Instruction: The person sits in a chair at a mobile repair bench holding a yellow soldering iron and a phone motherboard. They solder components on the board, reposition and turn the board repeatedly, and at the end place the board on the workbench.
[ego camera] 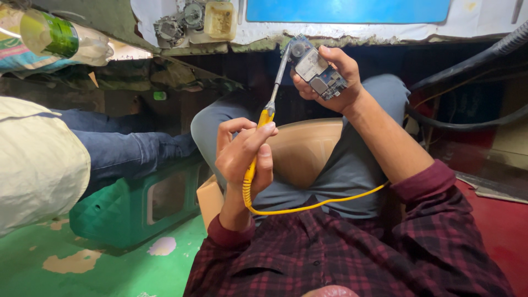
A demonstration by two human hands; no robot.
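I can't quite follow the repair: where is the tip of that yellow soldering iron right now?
In the head view, upper middle: the soldering iron, held in the left hand, has its tip at the upper left corner of the small circuit board in the right hand.

We see even indoor light, brightest upper left; space under bench [231, 71] dark. Edges bend, wide lens. Plastic bottle [60, 36] perhaps slightly blurred; centre sharp.
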